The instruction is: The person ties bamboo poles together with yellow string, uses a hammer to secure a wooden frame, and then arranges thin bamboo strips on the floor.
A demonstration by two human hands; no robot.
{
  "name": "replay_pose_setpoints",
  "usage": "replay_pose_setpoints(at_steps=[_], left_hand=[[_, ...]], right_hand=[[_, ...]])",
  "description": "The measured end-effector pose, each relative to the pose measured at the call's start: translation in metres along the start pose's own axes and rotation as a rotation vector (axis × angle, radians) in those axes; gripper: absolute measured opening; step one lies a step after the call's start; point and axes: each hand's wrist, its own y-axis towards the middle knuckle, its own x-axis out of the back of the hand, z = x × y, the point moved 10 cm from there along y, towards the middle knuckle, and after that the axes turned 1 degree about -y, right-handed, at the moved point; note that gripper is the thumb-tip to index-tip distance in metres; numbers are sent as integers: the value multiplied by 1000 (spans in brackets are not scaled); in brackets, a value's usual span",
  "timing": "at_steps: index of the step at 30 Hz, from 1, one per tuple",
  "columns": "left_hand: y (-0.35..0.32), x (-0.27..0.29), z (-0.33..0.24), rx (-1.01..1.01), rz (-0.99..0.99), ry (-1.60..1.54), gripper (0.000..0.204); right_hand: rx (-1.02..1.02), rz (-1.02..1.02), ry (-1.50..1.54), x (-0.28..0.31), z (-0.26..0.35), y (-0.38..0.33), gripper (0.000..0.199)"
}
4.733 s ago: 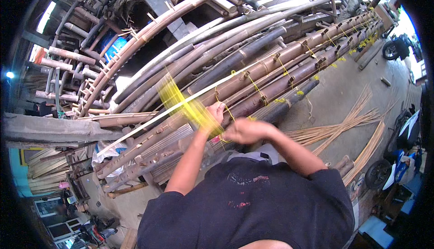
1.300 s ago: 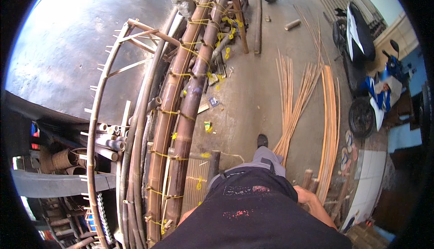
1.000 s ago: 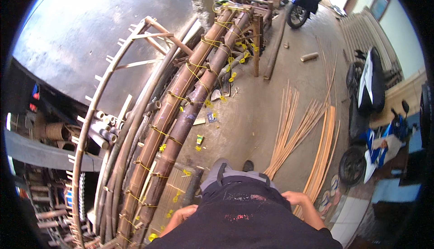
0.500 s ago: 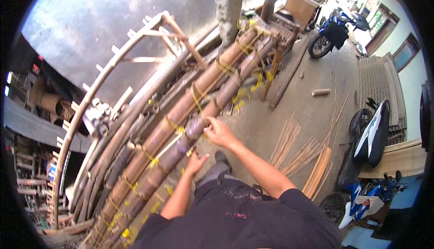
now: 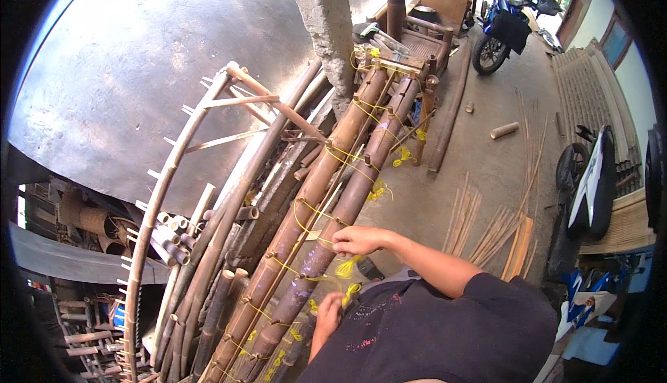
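Two long brown bamboo poles run side by side, a left pole [image 5: 313,195] and a right pole [image 5: 326,249], crossed at intervals by thin yellow string [image 5: 316,210]. My right hand [image 5: 361,241] is closed at the outer side of the right pole, its fingertips pinching the string there. Below it hangs a looped bunch of yellow string [image 5: 347,267]. Closer to my body, my left hand [image 5: 329,315] has its fingers curled beside another yellow string bunch [image 5: 353,290] and appears to grip its string. Short pegs stick up along both poles.
A curved bamboo frame with pegs [image 5: 182,140] and stacked bamboo [image 5: 233,206] lie to the left, by a concrete post [image 5: 323,28]. Split strips [image 5: 497,233] and a short bamboo piece [image 5: 504,131] lie on the floor at right. Motorcycles [image 5: 501,32] stand beyond.
My view has shifted, so the poles appear steeper. Both hands appear lower and farther right in the picture. My left hand's fingers, looser before, are now curled in.
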Motion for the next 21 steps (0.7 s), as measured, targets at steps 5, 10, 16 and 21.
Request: replay_pose_setpoints(at_steps=[5, 10, 16, 21], left_hand=[[-63, 14, 61, 177, -53, 40, 30], [-75, 66, 126, 335, -596, 144, 31], [-73, 11, 63, 448, -943, 477, 64], [0, -53, 6, 263, -830, 483, 56]], right_hand=[[297, 94, 1017, 16, 80, 37, 16], [234, -297, 557, 61, 90, 152, 19], [381, -378, -403, 145, 124, 60, 52], [180, -695, -608, 249, 59, -19, 37]])
